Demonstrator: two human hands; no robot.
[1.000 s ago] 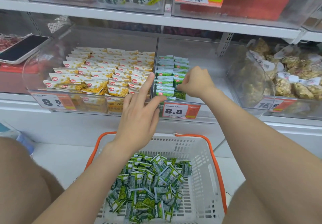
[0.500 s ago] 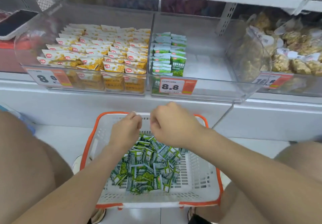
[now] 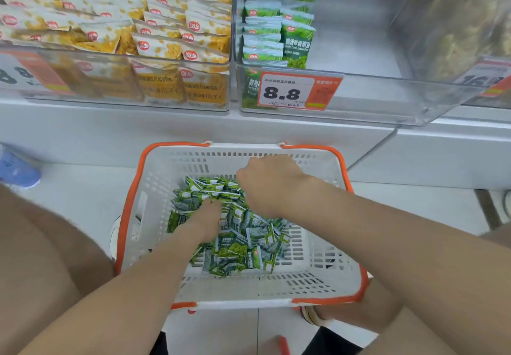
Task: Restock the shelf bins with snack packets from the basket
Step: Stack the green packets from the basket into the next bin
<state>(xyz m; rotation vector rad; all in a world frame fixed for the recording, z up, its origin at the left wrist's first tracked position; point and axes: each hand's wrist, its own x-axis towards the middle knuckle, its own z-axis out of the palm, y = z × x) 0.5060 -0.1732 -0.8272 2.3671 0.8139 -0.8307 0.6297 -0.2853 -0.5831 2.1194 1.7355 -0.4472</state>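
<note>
Head view: both hands reach into the basket [image 3: 154,177] on the floor. The left hand [image 3: 206,216] presses into the green snack packets [image 3: 243,247], its grip hidden; the right hand [image 3: 272,183] curls narrow over them, contents unclear.

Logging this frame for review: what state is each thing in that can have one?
left hand: down in the packet pile, grip hidden
right hand: curled over the pile, grip hidden
basket: on the floor, partly filled with green packets
green-packet bin: mostly bare, two rows at its left
yellow-packet bin: nearly full
</note>
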